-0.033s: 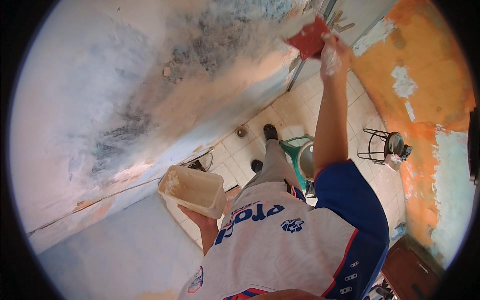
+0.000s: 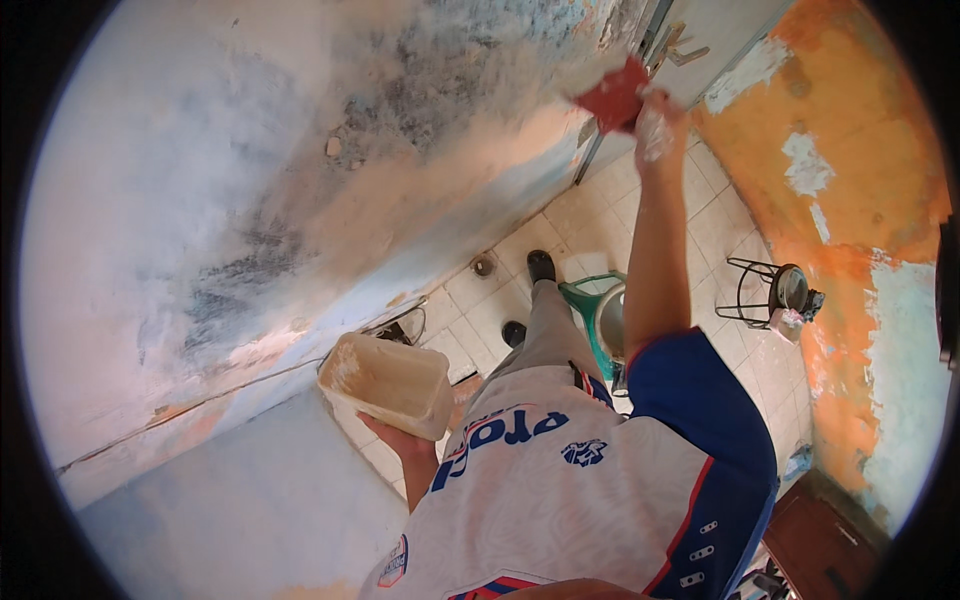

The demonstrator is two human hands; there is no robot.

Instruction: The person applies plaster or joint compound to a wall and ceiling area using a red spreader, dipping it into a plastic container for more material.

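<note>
slightly lowered, upper right: red scraper pinched by blurred right hand; left hand, fingers mostly hidden, clasps residue-smeared tub.

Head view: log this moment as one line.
left hand: holding cream tub | right hand: gripping flat red tool near patchy wall | black shoes: on tiled floor

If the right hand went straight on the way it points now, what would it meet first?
Probably the metal door handle, just beyond the right hand and its red scraper in the picture; depth is unclear, so it might pass in front.
</note>
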